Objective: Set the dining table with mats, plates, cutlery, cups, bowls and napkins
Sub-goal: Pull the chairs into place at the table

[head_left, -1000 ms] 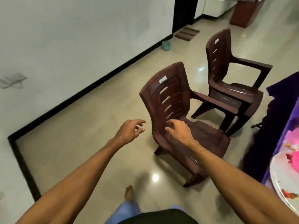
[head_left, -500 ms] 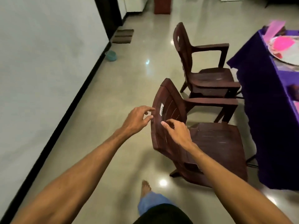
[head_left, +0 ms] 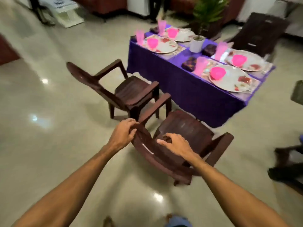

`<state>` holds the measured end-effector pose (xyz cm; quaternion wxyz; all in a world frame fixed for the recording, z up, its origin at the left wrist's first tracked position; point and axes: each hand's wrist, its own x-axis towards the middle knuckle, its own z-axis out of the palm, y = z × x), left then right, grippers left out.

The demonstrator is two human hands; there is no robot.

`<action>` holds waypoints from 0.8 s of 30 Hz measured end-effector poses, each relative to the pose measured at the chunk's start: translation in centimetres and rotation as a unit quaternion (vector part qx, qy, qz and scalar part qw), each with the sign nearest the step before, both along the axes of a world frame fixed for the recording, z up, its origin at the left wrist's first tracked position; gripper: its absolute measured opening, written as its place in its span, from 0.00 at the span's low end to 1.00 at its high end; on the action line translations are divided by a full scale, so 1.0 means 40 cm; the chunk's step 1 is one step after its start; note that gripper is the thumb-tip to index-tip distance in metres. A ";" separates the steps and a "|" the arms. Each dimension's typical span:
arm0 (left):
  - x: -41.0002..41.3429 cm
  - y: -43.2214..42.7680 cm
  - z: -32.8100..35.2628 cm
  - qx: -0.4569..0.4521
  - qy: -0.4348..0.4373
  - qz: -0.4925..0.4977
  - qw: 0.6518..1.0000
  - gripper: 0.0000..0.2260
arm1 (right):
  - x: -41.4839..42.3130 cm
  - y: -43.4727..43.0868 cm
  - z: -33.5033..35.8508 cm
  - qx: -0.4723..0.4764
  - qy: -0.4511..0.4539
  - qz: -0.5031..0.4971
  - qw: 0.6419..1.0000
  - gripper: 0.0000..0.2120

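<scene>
While our left hand [head_left: 124, 135] grips the left corner of the nearer chair [head_left: 185, 128] at the top of its backrest, fingers curled over the edge, our right hand [head_left: 177, 145] holds the same top rail further right. Its fingers are hooked over toward the seat and its thumb lies along the rail. Both our bare arms are stretched out in front of us. This brown plastic chair stands on the glossy floor [head_left: 49, 112] with its seat facing the table [head_left: 188, 92], near it but apart from it. A second chair [head_left: 131, 90] of the same kind stands just beyond and to the left, one armrest close to the nearer chair's armrest, and it too faces the table. We see the table draped in a purple cloth and carrying four white plates [head_left: 229, 82], two at the near end and two at the far end. Each lies on a mat [head_left: 255, 84] and has a pink bowl [head_left: 218, 73] on it. A pink cup [head_left: 200, 63] stands beside each plate. Along the middle, between the settings, we see a white pot [head_left: 196, 45] with a green plant and two dark patterned items [head_left: 189, 63]; blur keeps us from telling what they are. A third chair [head_left: 259, 33] stands at the far side of the table.
</scene>
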<state>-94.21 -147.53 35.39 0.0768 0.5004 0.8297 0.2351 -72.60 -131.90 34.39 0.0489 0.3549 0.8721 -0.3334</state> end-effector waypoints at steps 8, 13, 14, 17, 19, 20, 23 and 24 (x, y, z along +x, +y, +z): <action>-0.092 -0.060 0.005 -0.091 0.028 -0.232 0.968 0.17 | 0.049 -0.268 0.021 -0.013 -0.048 -0.177 0.983 0.31; -0.118 -0.047 -0.023 -0.177 0.097 -0.324 0.924 0.27 | 0.051 -0.360 0.003 0.079 -0.119 -0.156 0.977 0.33; -0.118 -0.039 -0.026 -0.192 0.114 -0.335 0.915 0.27 | 0.048 -0.367 -0.005 0.101 -0.136 -0.158 0.973 0.33; -0.121 -0.009 -0.051 -0.214 0.155 -0.351 0.898 0.25 | 0.032 -0.378 -0.027 0.154 -0.178 -0.164 0.958 0.29; -0.131 0.009 -0.071 -0.206 0.186 -0.354 0.893 0.22 | 0.022 -0.378 -0.037 0.173 -0.191 -0.177 0.950 0.25; -0.136 0.013 -0.083 -0.196 0.203 -0.355 0.891 0.21 | 0.020 -0.376 -0.045 0.178 -0.194 -0.182 0.947 0.24; -0.146 0.018 -0.107 -0.168 0.227 -0.345 0.895 0.19 | 0.018 -0.360 -0.050 0.183 -0.208 -0.183 0.943 0.20; -0.147 0.018 -0.108 -0.166 0.224 -0.341 0.898 0.19 | 0.017 -0.355 -0.053 0.183 -0.212 -0.182 0.943 0.20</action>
